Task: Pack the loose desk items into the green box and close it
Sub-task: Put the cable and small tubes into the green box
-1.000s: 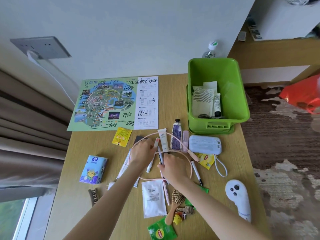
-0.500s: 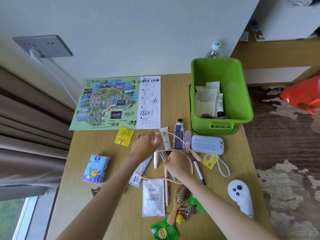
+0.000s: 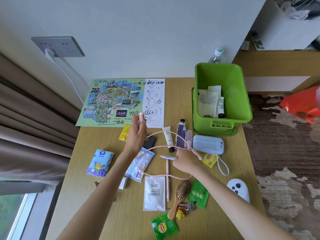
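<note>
My left hand [image 3: 136, 135] pinches a light, stiff white tube [image 3: 141, 117]; my right hand [image 3: 186, 161] clasps a slim pen [image 3: 167, 157], mid-barrel.

Head view looks steeply down on the desk [image 3: 107, 213].

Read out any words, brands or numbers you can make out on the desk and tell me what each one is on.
"Lipton": green tea sachet at the near edge.
"Lipton": yellow tea sachet beside the power bank, printed sideways.
"1260", "6", "4968": handwritten on the park map.
Other handwriting and the printed table on the map: too small to read.
White sachet, tubes, tissue pack: print too blurred.
</note>
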